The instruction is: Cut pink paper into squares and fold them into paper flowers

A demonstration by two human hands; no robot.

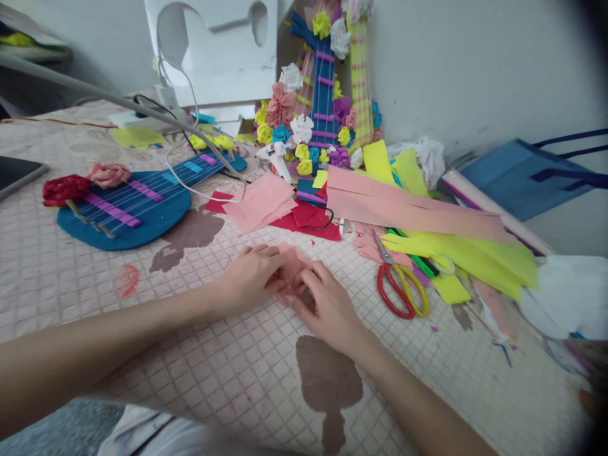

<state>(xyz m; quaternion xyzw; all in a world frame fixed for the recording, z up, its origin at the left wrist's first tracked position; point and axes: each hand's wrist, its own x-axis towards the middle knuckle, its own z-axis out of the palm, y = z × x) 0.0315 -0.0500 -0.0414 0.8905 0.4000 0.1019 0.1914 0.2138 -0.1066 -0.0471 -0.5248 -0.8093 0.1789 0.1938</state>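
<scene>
Diamond-patterned and cluttered along its back edge, the counter (213, 354) meets a pale wall (475, 76). Near its middle, between both hands, is a pink crepe-paper piece (291, 258). The left hand (249, 278) has its fingers curled over the paper's left side, its thumb's grip hidden; the right hand (330, 304) pinches the lower right part between thumb and fingers. Such thin paper likely creases or tears easily, so a light, even pinch from both sides would suit it best, with small turns rather than tugs. Resting it low over the counter should help steadiness. Pink crepe-paper sheets (259, 201) lie just beyond, and scissors (403, 288) to the right, apart from the hands.
</scene>
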